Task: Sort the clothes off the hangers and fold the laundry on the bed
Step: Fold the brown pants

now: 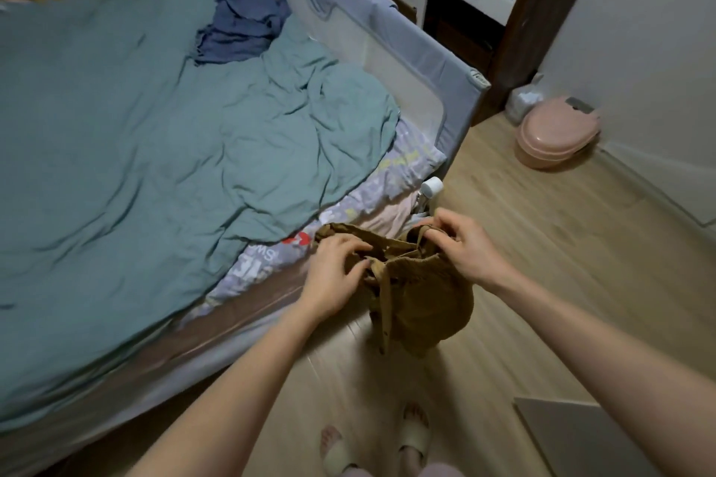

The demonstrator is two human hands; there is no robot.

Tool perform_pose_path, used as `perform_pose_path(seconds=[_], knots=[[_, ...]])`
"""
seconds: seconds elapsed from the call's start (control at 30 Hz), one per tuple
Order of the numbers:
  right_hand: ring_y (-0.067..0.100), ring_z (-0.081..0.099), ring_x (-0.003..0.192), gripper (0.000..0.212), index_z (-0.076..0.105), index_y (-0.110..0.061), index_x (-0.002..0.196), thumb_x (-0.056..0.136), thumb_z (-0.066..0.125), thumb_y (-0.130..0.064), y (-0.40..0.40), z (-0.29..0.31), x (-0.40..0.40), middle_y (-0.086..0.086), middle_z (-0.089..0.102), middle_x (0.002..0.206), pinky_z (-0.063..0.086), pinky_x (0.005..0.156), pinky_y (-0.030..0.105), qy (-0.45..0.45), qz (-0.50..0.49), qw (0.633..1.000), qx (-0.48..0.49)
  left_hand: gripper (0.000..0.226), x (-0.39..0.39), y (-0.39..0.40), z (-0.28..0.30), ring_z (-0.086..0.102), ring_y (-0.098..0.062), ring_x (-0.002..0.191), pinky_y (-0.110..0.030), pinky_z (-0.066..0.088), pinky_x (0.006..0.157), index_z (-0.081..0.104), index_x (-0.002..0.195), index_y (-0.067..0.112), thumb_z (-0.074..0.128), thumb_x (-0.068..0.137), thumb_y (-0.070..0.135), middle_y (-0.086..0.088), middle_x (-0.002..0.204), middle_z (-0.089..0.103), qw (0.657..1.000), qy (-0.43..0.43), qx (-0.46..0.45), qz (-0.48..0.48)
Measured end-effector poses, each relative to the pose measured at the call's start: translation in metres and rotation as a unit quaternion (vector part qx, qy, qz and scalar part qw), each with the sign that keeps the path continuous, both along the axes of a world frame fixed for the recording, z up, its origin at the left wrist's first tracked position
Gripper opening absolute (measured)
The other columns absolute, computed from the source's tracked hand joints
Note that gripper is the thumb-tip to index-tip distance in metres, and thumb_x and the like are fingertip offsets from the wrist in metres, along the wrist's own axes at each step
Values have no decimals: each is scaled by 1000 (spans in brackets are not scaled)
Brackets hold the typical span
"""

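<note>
Standing at the bed's (248,306) corner, a person grips a brown garment (422,294) with left hand (333,275) and right hand (463,244), unfolded, while a blue garment (242,27) lies crumpled on the duvet (135,151)

Both forearms are bare from the frame's lower edge to the wrists, with no sleeve in view; the left hand (332,272) and right hand (467,247) carry no ring, watch or bracelet that can be made out; the nails look short and plain, though blur hides detail; at the bottom, the feet wear pale, open-toed slippers (415,434) with a broad band across each foot, toes showing; a strip of light pinkish cloth (441,470), probably trousers or shorts, sits at the very bottom edge.
</note>
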State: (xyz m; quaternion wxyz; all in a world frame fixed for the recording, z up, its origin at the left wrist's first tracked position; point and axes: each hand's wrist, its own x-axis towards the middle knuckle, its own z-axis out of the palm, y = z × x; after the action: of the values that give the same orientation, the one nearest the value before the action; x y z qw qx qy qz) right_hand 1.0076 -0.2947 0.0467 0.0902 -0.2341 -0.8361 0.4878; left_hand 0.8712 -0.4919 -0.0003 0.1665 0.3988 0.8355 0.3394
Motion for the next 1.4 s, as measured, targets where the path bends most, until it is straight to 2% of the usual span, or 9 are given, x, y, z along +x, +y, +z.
perform_pose_path(seconds=[0.1, 0.3, 0.7, 0.8, 0.9, 1.0, 1.1, 1.27, 1.4], knots=[[40, 60, 97, 29, 43, -20, 68, 82, 53, -44, 1, 8, -5, 19, 61, 82, 47, 78, 57, 13, 7, 1000, -3, 40, 5, -3, 5, 46, -17, 124, -34, 35, 107, 58, 131, 24, 61, 91, 28, 5, 132, 58, 977, 99, -29, -189], [23, 65, 85, 28, 42, -13, 67, 89, 58, -21, 12, 11, 3, 20, 59, 77, 45, 70, 48, 12, -3, 1000, -12, 50, 6, 14, 0, 58, -19, 101, -33, 46, 80, 57, 131, 21, 70, 83, 14, 5, 125, 64, 934, 280, -12, -223], [45, 59, 87, 25, 42, -20, 65, 82, 55, -34, 33, -2, 25, 28, 59, 82, 46, 72, 53, 6, -38, 999, -25, 4, 37, 41, -11, 47, -16, 80, -30, 34, 70, 60, 83, 25, 58, 85, 29, 6, 86, 52, 920, 278, -34, -274], [39, 60, 84, 27, 42, -19, 65, 86, 56, -25, 37, 0, 31, 26, 60, 81, 46, 73, 51, -8, -27, 1000, -10, 15, 43, 38, 3, 45, -12, 86, -30, 38, 78, 54, 78, 25, 52, 83, 39, 9, 90, 53, 939, 179, -45, -290], [18, 58, 77, 31, 42, -15, 66, 92, 57, -9, 40, 2, 39, 15, 65, 86, 46, 74, 44, -20, 1, 1000, -4, 16, 36, 35, 30, 50, -8, 74, -36, 47, 79, 54, 67, 18, 62, 79, 24, 9, 71, 55, 963, -70, -58, -253], [30, 56, 80, 31, 51, -29, 68, 93, 58, -11, 40, -1, 44, 11, 65, 89, 46, 75, 47, -56, 54, 997, 24, 20, 13, 36, 67, 50, -7, 62, -22, 47, 67, 57, 70, 13, 70, 85, 16, 3, 65, 55, 880, -320, -173, -306], [25, 51, 73, 19, 52, -11, 76, 94, 57, -15, 34, -9, 45, 13, 58, 81, 44, 73, 48, -86, 90, 991, 42, 14, -4, 43, 95, 56, -5, 63, -17, 45, 69, 64, 83, 1, 69, 87, 14, 6, 65, 61, 836, -362, -230, -343], [20, 44, 68, 27, 44, -7, 72, 93, 57, -14, 19, -10, 33, 12, 51, 73, 40, 65, 42, -78, 103, 991, 36, 19, -12, 60, 100, 59, -6, 64, -15, 48, 68, 64, 77, 11, 59, 95, 17, 5, 67, 65, 888, -439, -29, -132], [8, 32, 62, 33, 37, -10, 67, 92, 59, -12, 13, -3, 21, -2, 36, 65, 28, 59, 27, -73, 118, 990, 32, 12, -24, 73, 93, 60, -9, 64, -15, 48, 60, 64, 84, 11, 58, 94, 13, 4, 68, 69, 850, -489, 177, 83]])
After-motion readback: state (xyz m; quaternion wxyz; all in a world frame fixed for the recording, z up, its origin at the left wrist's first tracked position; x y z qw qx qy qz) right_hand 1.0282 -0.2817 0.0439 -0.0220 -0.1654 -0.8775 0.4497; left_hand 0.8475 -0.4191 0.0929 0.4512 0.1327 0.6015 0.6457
